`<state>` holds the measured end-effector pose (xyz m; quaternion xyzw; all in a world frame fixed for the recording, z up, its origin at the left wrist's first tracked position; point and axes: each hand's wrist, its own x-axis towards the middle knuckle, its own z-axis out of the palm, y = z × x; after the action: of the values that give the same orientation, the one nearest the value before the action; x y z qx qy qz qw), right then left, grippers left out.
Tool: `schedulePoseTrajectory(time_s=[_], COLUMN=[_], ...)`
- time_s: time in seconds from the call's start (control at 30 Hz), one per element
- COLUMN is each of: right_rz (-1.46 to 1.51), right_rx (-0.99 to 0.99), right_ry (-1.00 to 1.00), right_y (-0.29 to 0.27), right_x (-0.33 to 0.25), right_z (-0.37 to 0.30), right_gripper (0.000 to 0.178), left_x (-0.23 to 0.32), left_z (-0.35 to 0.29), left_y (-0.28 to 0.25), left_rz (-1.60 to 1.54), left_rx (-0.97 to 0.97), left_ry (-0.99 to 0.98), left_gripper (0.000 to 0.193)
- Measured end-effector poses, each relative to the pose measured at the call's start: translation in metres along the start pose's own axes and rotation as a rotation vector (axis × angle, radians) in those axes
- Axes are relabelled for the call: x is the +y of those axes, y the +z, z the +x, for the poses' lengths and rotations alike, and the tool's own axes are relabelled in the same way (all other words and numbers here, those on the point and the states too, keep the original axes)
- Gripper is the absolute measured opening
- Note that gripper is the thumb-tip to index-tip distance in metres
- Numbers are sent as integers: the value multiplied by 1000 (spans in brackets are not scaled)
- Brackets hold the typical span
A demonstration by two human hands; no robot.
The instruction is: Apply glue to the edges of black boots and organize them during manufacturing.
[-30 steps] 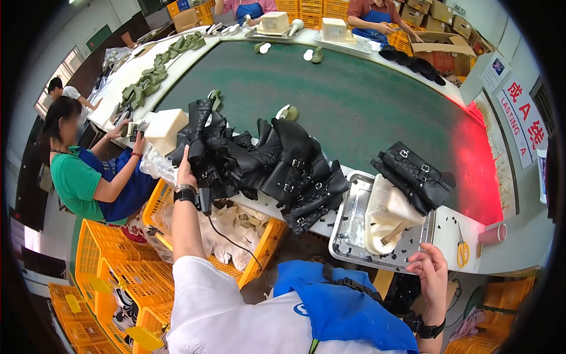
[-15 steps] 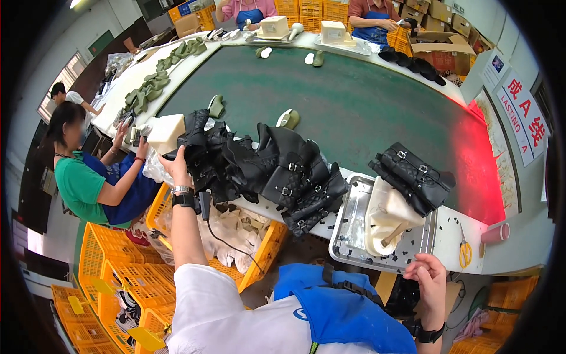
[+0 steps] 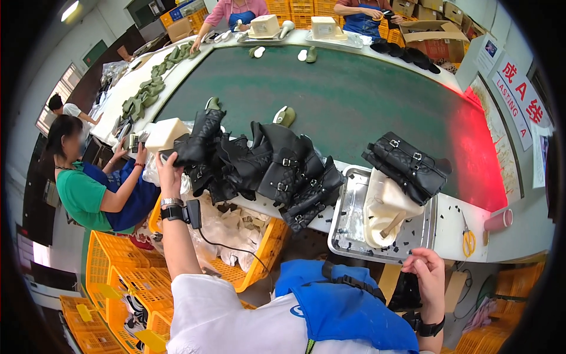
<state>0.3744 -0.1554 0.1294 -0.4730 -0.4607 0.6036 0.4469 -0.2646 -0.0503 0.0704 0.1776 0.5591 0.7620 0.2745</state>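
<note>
At the left end of a heap of black boot uppers [image 3: 283, 171], my left hand [image 3: 169, 176] is closed on the toe of a black boot upper [image 3: 200, 138]. Its shaft stands up above the others. Buckled straps and quilted panels show on several uppers. My right hand [image 3: 427, 272] hovers by the near right corner of a metal tray [image 3: 337, 239], fingers curled; anything small in them is unclear. On the tray stands a cream machine [image 3: 380, 206], with folded black buckled uppers [image 3: 407, 165] lying on top. Small black scraps dot the tray.
Yellow scissors [image 3: 468, 242] and a pink cup [image 3: 499, 220] lie to the right. Beyond runs a green belt [image 3: 330, 88] with green shoes. Below the heap sits a yellow crate [image 3: 265, 259] of scraps. A co-worker in green [image 3: 85, 189] works at left.
My left hand has moved a little left and down, and the boot upper in it has swung clear of the heap's end. My right hand stays nearly still. A far co-worker now reaches toward green pieces.
</note>
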Motion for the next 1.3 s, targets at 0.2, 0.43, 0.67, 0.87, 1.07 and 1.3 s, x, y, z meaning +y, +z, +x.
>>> schedulePoseTrajectory(time_s=[0.2, 0.43, 0.67, 0.87, 1.07, 1.3], right_rz=[0, 0, 107, -46, -410, -285], right_rx=[-33, 2, -14, 46, 348, 695], right_ry=[-18, 8, 45, 46, 323, 916], right_y=[-1, 0, -16, -42, -120, -197], right_x=[5, -1, 13, 94, 220, 367], right_z=[0, -4, -21, -59, -161, -300], right_gripper=[23, 23, 27, 30, 22, 27], left_x=[-19, -22, 36, -18, -21, -70], left_z=[-4, -5, -107, -330, -485, -694], left_y=[2, 0, 67, 191, 260, 301], left_rz=[186, 339, 983, 466, 790, 932], left_rx=[-114, 89, 155, -1182, -2260, -2907], left_ry=[67, 173, 1013, 580, 263, 501], left_gripper=[79, 78, 36, 32, 52, 58])
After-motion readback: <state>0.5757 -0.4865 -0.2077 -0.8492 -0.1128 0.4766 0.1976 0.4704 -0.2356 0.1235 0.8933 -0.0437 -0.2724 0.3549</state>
